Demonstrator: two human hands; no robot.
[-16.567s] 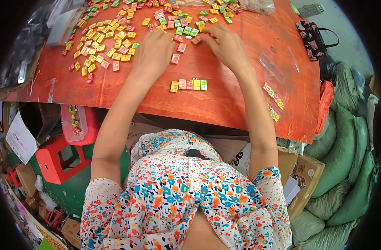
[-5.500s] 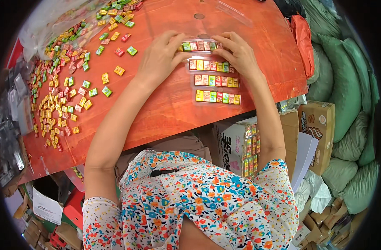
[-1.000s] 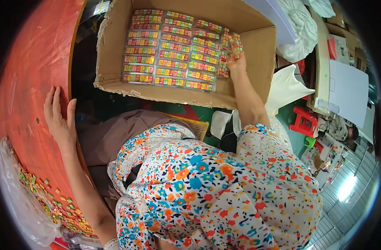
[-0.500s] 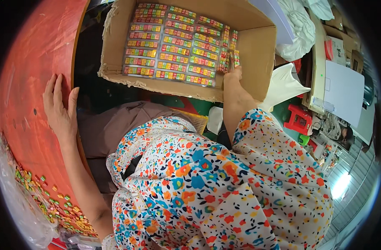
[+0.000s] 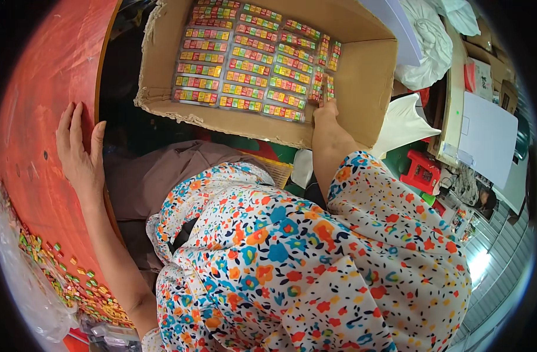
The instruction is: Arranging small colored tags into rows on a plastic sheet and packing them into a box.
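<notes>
My right hand (image 5: pixel 326 112) reaches into a cardboard box (image 5: pixel 362 64) and grips the near end of a narrow clear pack of small coloured pieces (image 5: pixel 330 88). This pack stands beside similar packs at the right end of the load. Several rows of such packs (image 5: pixel 245 66), in red, yellow, green and pink, fill the left and middle of the box. My fingertips are partly hidden behind the hand. On the red tabletop (image 5: pixel 51 76) my left hand (image 5: pixel 80 149) rests near the edge, its fingers apart and holding nothing.
Loose small coloured pieces (image 5: pixel 75 276) lie scattered on the near left of the table beside a clear plastic bag (image 5: pixel 28 276). Right of the box are a white sack (image 5: pixel 424 53), a red stool (image 5: pixel 419 170) and a bench with a white board (image 5: pixel 488 132).
The pack under my right hand has come down slightly and sits more in line with the packs beside it. My left hand stays on the table; the whole view has shifted a little.
</notes>
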